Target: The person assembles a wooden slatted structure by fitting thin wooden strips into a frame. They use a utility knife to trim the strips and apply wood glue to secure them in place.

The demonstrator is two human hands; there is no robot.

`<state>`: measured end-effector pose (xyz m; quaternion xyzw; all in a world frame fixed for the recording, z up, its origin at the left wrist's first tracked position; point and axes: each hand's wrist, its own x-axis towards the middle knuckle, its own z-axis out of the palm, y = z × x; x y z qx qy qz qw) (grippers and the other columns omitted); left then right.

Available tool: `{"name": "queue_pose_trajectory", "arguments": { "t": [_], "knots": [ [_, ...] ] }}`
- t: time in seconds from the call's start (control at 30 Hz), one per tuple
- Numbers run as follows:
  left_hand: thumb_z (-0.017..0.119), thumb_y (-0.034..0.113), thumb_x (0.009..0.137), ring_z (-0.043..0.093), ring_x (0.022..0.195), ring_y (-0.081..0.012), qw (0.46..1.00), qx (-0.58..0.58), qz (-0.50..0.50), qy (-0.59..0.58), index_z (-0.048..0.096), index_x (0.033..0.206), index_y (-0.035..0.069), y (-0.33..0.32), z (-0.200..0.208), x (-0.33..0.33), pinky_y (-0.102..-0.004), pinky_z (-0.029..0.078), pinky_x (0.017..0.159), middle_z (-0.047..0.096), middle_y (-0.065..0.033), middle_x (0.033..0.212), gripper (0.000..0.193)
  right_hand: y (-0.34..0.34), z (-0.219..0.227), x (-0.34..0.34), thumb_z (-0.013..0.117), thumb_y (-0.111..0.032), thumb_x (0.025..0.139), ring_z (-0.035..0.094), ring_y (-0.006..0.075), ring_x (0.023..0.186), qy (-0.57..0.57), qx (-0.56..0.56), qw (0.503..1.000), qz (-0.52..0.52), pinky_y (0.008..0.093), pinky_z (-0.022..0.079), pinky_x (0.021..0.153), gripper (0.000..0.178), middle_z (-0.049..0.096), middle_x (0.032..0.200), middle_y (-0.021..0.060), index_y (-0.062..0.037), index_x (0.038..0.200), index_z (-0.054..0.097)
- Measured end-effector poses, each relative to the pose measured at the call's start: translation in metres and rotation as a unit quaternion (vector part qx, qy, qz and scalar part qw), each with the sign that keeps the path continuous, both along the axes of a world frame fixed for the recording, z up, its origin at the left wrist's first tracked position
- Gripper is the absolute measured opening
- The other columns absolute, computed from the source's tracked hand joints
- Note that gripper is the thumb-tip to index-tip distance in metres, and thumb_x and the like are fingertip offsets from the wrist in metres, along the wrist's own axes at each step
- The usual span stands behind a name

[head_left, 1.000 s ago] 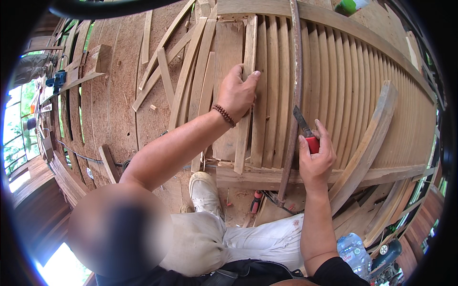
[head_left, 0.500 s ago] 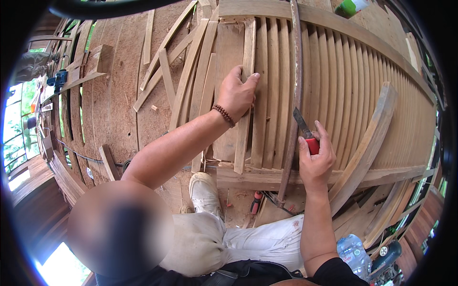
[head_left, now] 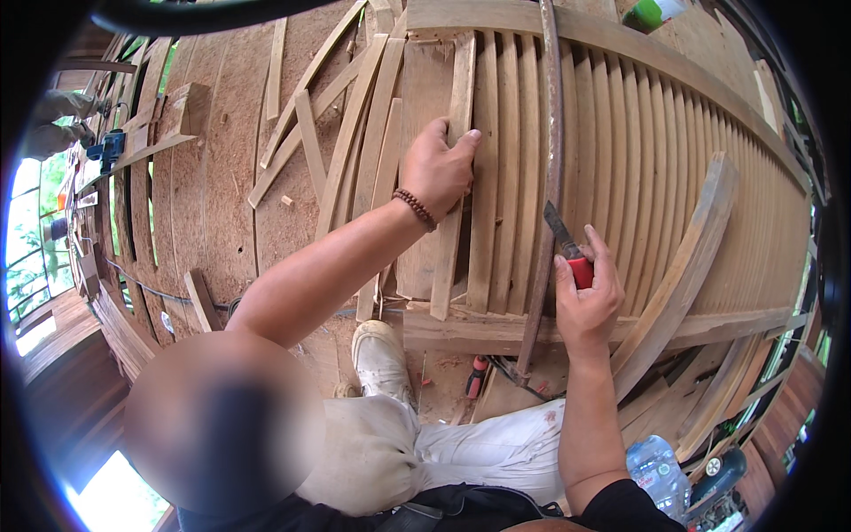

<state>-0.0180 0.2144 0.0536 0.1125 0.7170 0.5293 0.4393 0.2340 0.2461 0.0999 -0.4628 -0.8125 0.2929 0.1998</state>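
Note:
My left hand (head_left: 438,168) is closed around a wooden slat (head_left: 448,253) at the left end of a louvred wooden frame (head_left: 603,328). The slat stands near upright in the picture, its lower end by the frame's near rail. A flat board (head_left: 424,97) lies just left of it. In my right hand (head_left: 592,297) is a red-handled knife (head_left: 562,230), its dark, worn blade pointing up and left over a rusty metal bar (head_left: 551,115). The bar crosses the frame from far to near. Rows of fitted slats (head_left: 656,177) run to the right.
Loose wood strips (head_left: 350,146) and sawdust cover the plank floor at left. A curved timber (head_left: 683,266) leans across the frame's right part. Near my legs lie a red-and-black tool (head_left: 476,377) and a plastic bottle (head_left: 658,474). Another person's legs (head_left: 58,124) show at far left.
The slat's lower end has shifted slightly left, and my left hand has moved a little left with it. My right hand and knife stay put. The other person's legs have shifted.

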Motion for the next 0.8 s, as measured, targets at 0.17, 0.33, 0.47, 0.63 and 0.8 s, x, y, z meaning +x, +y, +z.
{"name": "queue_pose_trajectory", "arguments": {
  "t": [0.17,0.33,0.47,0.63,0.8],
  "knots": [
    [0.063,0.028,0.103,0.055,0.052,-0.0118,0.994,-0.023,-0.023,0.107,0.056,0.122,-0.003,0.005,-0.012,0.004,-0.0296,0.045,0.045,0.057,-0.0040,0.069,0.037,0.001,0.000,0.002,0.078,-0.006,0.085,0.068,0.0359,0.097,-0.019,0.024,1.000,0.008,0.0436,0.054,0.085,0.047,0.069,0.106,0.0179,-0.0011,0.130,0.063],
    [0.064,0.032,0.102,0.064,0.063,-0.0144,0.976,-0.072,-0.057,0.198,0.058,0.116,-0.005,0.013,-0.022,-0.001,-0.0323,0.050,0.052,0.065,-0.0093,0.080,0.040,0.004,-0.002,0.002,0.077,-0.005,0.086,0.066,0.0368,0.101,-0.030,0.071,0.997,0.028,0.0446,0.053,0.087,0.039,0.067,0.109,0.0174,-0.0002,0.123,0.067],
    [0.061,0.042,0.101,0.069,0.092,-0.0420,0.940,-0.118,-0.170,0.270,0.059,0.111,-0.012,0.006,0.004,-0.010,-0.0491,0.055,0.082,0.069,-0.0309,0.097,0.055,0.007,-0.007,0.004,0.077,-0.005,0.085,0.065,0.0352,0.104,-0.073,0.119,0.989,0.040,0.0444,0.052,0.090,0.036,0.067,0.110,0.0156,-0.0032,0.120,0.070],
    [0.064,0.048,0.099,0.073,0.076,-0.0334,0.892,-0.142,-0.333,0.270,0.064,0.111,-0.011,-0.006,0.011,-0.018,-0.0436,0.059,0.070,0.072,-0.0225,0.081,0.060,0.005,-0.008,0.006,0.078,-0.006,0.084,0.065,0.0336,0.105,-0.087,0.099,0.991,0.024,0.0437,0.052,0.091,0.035,0.068,0.110,0.0133,-0.0061,0.118,0.072],
    [0.071,0.051,0.094,0.073,0.079,-0.0261,0.906,-0.138,-0.329,0.227,0.064,0.114,-0.013,-0.066,0.021,0.013,-0.0375,0.060,0.070,0.072,-0.0198,0.085,0.067,0.005,-0.011,0.006,0.077,-0.005,0.084,0.065,0.0315,0.102,-0.077,0.094,0.992,0.022,0.0434,0.052,0.089,0.036,0.068,0.109,0.0119,-0.0068,0.119,0.072]
  ]
}}
